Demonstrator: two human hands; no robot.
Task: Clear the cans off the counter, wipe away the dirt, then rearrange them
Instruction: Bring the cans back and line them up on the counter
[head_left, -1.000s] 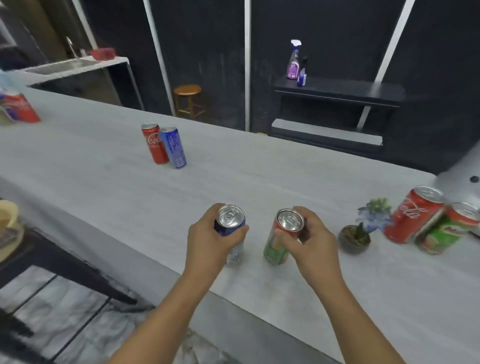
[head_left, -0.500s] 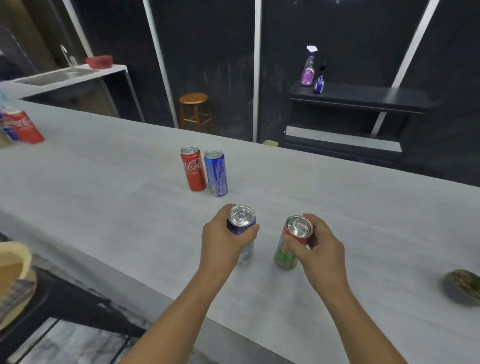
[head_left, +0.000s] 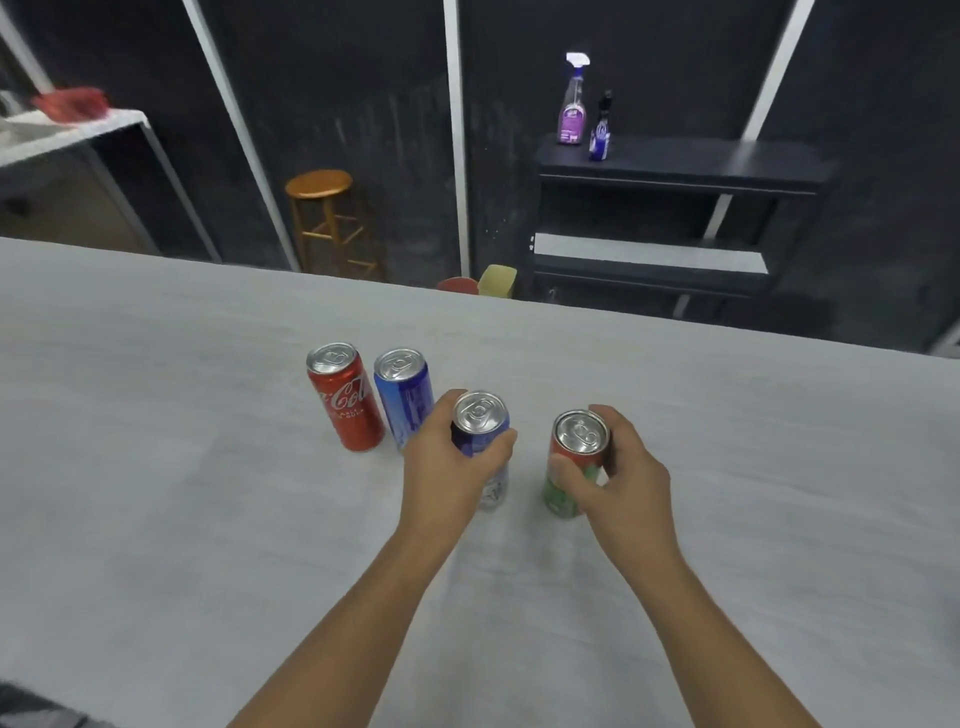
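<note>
Four cans stand on the counter (head_left: 156, 467), and I hold two of them.

My left hand (head_left: 447, 473) is wrapped around the dark can (head_left: 480, 434), and my right hand (head_left: 618, 478) is wrapped around the green can (head_left: 571, 467). Both cans are upright, a little apart, with their bottoms at the counter. From my left hand, the blue can (head_left: 405, 395) is just beside it at 11 o'clock. I see the red can (head_left: 345, 397) touching the blue can, at its 9 o'clock.
</note>
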